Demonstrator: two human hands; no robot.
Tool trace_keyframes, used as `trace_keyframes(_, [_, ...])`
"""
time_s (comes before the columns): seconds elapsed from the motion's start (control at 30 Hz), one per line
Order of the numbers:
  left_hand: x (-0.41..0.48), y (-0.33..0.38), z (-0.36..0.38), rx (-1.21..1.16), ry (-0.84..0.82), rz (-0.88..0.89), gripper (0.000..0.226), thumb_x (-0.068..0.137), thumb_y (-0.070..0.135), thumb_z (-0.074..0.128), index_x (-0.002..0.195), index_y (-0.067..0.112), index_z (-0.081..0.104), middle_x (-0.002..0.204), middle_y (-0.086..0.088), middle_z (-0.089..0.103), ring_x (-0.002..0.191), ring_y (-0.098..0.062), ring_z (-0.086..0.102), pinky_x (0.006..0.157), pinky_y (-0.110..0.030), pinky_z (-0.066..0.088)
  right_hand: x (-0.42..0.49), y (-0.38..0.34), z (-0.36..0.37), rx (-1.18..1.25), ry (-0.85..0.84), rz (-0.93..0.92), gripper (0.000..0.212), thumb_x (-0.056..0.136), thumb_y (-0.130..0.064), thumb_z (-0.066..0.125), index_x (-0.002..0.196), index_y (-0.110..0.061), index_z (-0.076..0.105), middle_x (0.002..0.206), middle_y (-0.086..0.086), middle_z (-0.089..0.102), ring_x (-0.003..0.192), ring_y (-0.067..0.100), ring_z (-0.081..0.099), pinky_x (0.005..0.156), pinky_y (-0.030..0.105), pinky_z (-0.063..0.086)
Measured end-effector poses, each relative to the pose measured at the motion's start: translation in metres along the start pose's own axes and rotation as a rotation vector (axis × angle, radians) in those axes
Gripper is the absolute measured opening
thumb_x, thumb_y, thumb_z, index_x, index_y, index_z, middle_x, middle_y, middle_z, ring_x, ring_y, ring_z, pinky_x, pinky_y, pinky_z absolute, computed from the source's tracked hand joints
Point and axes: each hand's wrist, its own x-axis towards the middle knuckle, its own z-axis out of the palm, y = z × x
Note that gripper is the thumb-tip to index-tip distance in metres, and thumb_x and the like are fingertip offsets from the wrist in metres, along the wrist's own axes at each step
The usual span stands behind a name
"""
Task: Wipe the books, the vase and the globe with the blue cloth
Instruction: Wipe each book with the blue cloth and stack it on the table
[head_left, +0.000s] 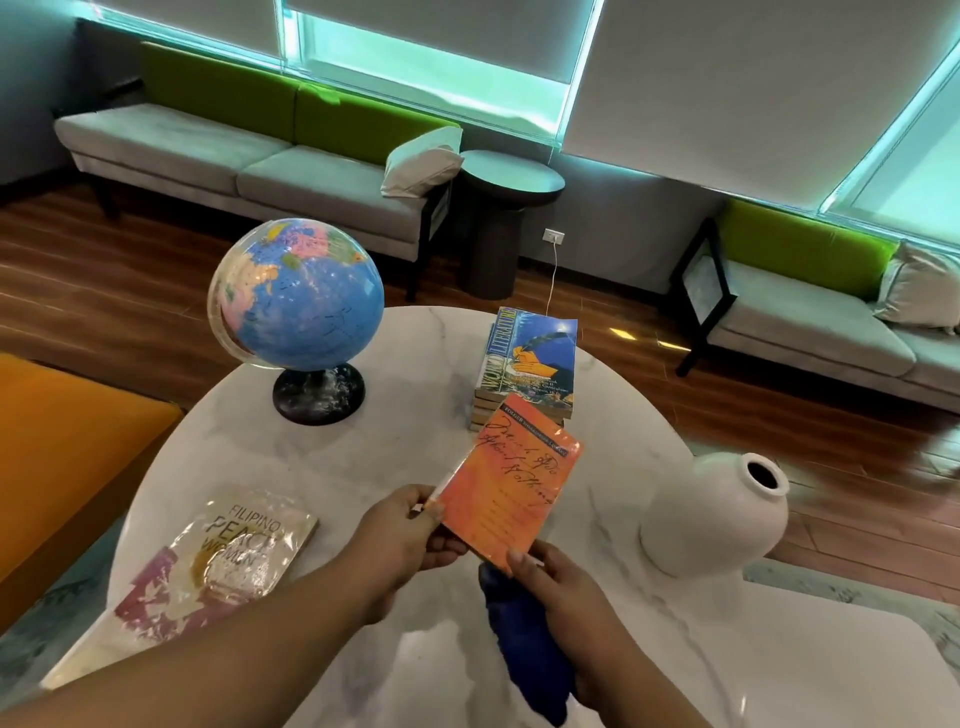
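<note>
An orange paperback (511, 480) is held above the white marble table (415, 447). My left hand (408, 535) pinches its left edge. My right hand (556, 582) holds its lower corner with the thumb on the cover. The blue cloth (524, 649) hangs from under my right hand, partly hidden by it. A stack of books (530, 364) with a blue cover on top stands behind the paperback. The globe (298, 296) on a black base is at the table's far left. A white vase (719, 514) stands on the right. A plastic-wrapped book (228, 551) lies flat at the near left.
An orange seat (62, 457) borders the table on the left. Grey-and-green sofas (234, 161) line the far wall, with a dark round side table (506, 192) between them. A white cable (553, 275) runs from a wall socket towards the book stack.
</note>
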Motion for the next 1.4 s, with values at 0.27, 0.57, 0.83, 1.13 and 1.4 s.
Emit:
trace_keyframes(0.27, [0.029,0.024,0.026,0.017,-0.013,-0.022,0.029,0.102,0.013,0.044,0.128,0.007,0.053,0.108,-0.014,0.065,0.088,-0.017,0.065,0.073,-0.027,0.056,0.034,-0.038,-0.016,0.077,0.215,-0.07,0.014,0.093,-0.019,0.06,0.107,-0.024,0.06,0.083,0.001,0.075,0.074,0.025,0.07,0.068,0.036,0.055])
trace_keyframes(0.57, [0.083,0.056,0.047,0.07,0.013,-0.046,0.029,0.096,-0.001,0.046,0.106,0.02,0.063,0.11,-0.006,0.062,0.101,-0.018,0.055,0.09,-0.031,0.05,0.112,-0.09,-0.034,-0.174,0.347,-0.107,0.025,0.096,-0.021,0.056,0.119,-0.026,0.049,0.094,0.0,0.065,0.079,0.021,0.067,0.072,0.039,0.057])
trace_keyframes(0.83, [0.126,0.095,0.057,0.206,0.003,0.002,0.044,0.087,-0.012,0.032,0.095,0.018,0.063,0.104,-0.012,0.063,0.086,-0.021,0.051,0.071,-0.025,0.044,0.157,-0.108,-0.036,-0.125,0.257,-0.08,0.035,0.097,-0.011,0.05,0.127,-0.027,0.053,0.099,0.003,0.067,0.078,0.019,0.062,0.068,0.032,0.052])
trace_keyframes(1.13, [0.148,0.09,0.057,0.363,0.004,0.007,0.048,0.087,-0.006,0.038,0.119,0.024,0.058,0.112,-0.008,0.064,0.106,-0.026,0.056,0.096,-0.036,0.046,0.181,-0.105,-0.037,-0.318,0.228,-0.066,0.044,0.095,-0.01,0.052,0.133,-0.033,0.049,0.102,-0.001,0.068,0.091,0.02,0.066,0.085,0.04,0.057])
trace_keyframes(1.4, [0.148,0.092,0.053,0.416,-0.101,0.015,0.052,0.093,-0.003,0.043,0.134,0.028,0.048,0.123,-0.005,0.058,0.112,-0.022,0.049,0.089,-0.031,0.037,0.19,-0.103,-0.044,-0.331,0.197,-0.021,0.064,0.094,-0.006,0.052,0.146,-0.039,0.032,0.108,0.002,0.066,0.093,0.018,0.066,0.084,0.036,0.057])
